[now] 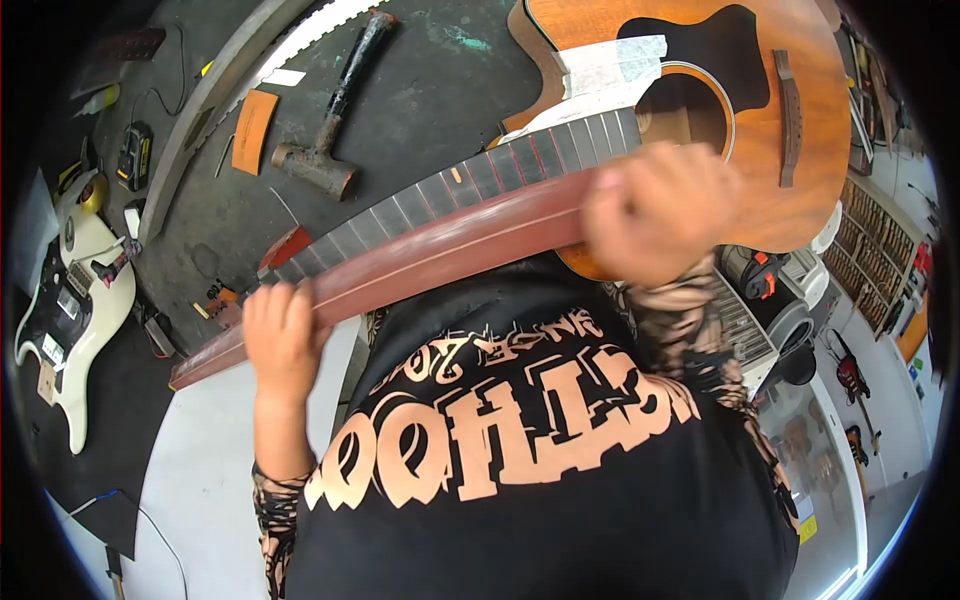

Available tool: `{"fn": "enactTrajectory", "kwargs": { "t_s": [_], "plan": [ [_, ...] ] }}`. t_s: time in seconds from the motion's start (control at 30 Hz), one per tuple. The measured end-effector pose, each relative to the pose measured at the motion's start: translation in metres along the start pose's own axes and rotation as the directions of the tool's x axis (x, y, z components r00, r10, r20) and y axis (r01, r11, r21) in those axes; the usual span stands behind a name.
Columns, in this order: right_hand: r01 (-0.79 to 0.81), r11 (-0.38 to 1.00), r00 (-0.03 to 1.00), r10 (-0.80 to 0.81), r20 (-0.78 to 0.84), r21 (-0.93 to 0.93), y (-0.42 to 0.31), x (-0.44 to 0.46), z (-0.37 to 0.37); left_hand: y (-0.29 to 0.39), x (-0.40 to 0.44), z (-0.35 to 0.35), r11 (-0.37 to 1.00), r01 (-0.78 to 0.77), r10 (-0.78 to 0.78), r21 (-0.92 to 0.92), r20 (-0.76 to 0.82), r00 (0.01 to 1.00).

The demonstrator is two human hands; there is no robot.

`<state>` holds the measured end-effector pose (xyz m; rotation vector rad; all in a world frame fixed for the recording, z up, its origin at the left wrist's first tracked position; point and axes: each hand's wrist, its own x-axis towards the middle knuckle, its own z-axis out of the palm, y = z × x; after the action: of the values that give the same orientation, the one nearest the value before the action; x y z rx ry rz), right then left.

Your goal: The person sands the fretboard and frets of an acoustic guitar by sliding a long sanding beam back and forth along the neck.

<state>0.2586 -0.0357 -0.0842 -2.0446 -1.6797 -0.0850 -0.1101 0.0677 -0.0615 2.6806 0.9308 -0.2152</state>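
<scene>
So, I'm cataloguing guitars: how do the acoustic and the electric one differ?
The acoustic guitar is orange-brown; the electric guitar is cream-white. The acoustic guitar has a round soundhole; the electric guitar shows none. The acoustic guitar lies by the right hand; the electric guitar lies apart, at far left. Both have dark plates.

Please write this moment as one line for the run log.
left hand: on long straight dark-red bar | right hand: on same bar, blurred | bar: lengthwise along dark striped fretboard of brown wooden acoustic guitar
</scene>
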Motion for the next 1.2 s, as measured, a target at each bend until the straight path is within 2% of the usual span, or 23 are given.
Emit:
{"fn": "enactTrajectory", "kwargs": {
  "t_s": [0.07, 0.13, 0.2, 0.23, 0.27, 0.3, 0.4, 0.5, 0.6, 0.7, 0.77, 0.83, 0.9, 1.0, 1.03, 1.1, 1.2],
  "plan": [
    [0.039, 0.998, 0.999, -0.039, -0.006, -0.046, 0.054, -0.005, -0.015, 0.037, 0.033, -0.004, 0.995, -0.060, 0.060, -0.080, -0.007, 0.998],
    [0.063, 0.994, 0.997, -0.066, -0.042, -0.085, 0.067, -0.001, -0.019, 0.055, 0.049, 0.001, 0.994, -0.062, 0.063, -0.092, -0.001, 0.998],
    [0.056, 0.993, 0.998, -0.053, 0.034, -0.102, 0.054, -0.005, -0.017, 0.038, 0.028, 0.000, 0.997, -0.020, 0.020, -0.073, 0.001, 1.000],
    [0.041, 0.997, 0.999, -0.043, -0.029, -0.067, 0.028, -0.005, -0.006, 0.025, 0.014, -0.001, 0.998, 0.019, -0.019, -0.052, 0.001, 1.000],
    [0.032, 0.998, 0.999, -0.033, -0.016, -0.057, 0.000, -0.004, 0.003, 0.009, -0.004, 0.004, 0.999, 0.041, -0.042, -0.022, -0.057, 0.997],
    [0.021, 0.999, 1.000, -0.022, -0.004, -0.049, -0.016, -0.003, 0.007, 0.000, -0.012, 0.001, 0.998, 0.068, -0.068, 0.007, -0.033, 0.997],
    [0.023, 0.999, 0.999, -0.025, -0.041, -0.029, -0.001, -0.006, 0.000, 0.003, -0.008, 0.008, 1.000, -0.023, 0.022, -0.013, -0.041, 0.999],
    [0.039, 0.996, 0.998, -0.042, -0.036, -0.077, 0.075, -0.016, -0.020, 0.051, 0.048, -0.002, 0.991, -0.115, 0.113, -0.060, -0.050, 0.992],
    [0.042, 0.997, 0.997, -0.045, -0.060, -0.063, 0.060, -0.007, -0.014, 0.047, 0.042, -0.004, 0.996, -0.061, 0.059, -0.068, -0.024, 0.998],
    [0.012, 0.999, 0.999, -0.013, -0.039, -0.039, -0.014, -0.001, 0.004, 0.004, -0.006, 0.001, 0.999, 0.034, -0.034, -0.011, -0.020, 0.999],
    [0.018, 1.000, 0.999, -0.019, -0.047, -0.024, -0.009, -0.007, 0.002, -0.002, -0.016, 0.006, 1.000, 0.009, -0.009, -0.009, -0.030, 1.000],
    [0.052, 0.999, 0.996, -0.053, -0.074, -0.017, 0.017, -0.005, -0.004, 0.016, 0.012, 0.003, 0.993, -0.103, 0.099, -0.052, -0.062, 0.993],
    [0.062, 0.996, 0.998, -0.062, -0.002, -0.064, 0.059, -0.008, -0.022, 0.042, 0.042, 0.004, 0.986, -0.162, 0.159, -0.032, -0.077, 0.984],
    [0.061, 0.996, 0.995, -0.066, -0.080, -0.059, 0.064, -0.010, -0.013, 0.043, 0.040, 0.003, 0.993, -0.108, 0.106, -0.044, -0.052, 0.993],
    [0.019, 0.993, 0.999, -0.022, -0.028, -0.112, 0.035, -0.007, -0.011, 0.028, 0.025, 0.001, 0.996, -0.078, 0.077, -0.039, -0.013, 0.997],
    [0.012, 0.999, 0.998, -0.015, -0.062, -0.048, -0.010, -0.004, 0.007, -0.001, -0.006, 0.005, 1.000, 0.008, -0.008, -0.015, -0.028, 1.000],
    [0.054, 0.998, 0.997, -0.057, -0.060, -0.040, 0.002, -0.003, 0.004, 0.001, 0.002, 0.003, 0.998, -0.059, 0.058, -0.008, -0.048, 0.997]
  ]
}}
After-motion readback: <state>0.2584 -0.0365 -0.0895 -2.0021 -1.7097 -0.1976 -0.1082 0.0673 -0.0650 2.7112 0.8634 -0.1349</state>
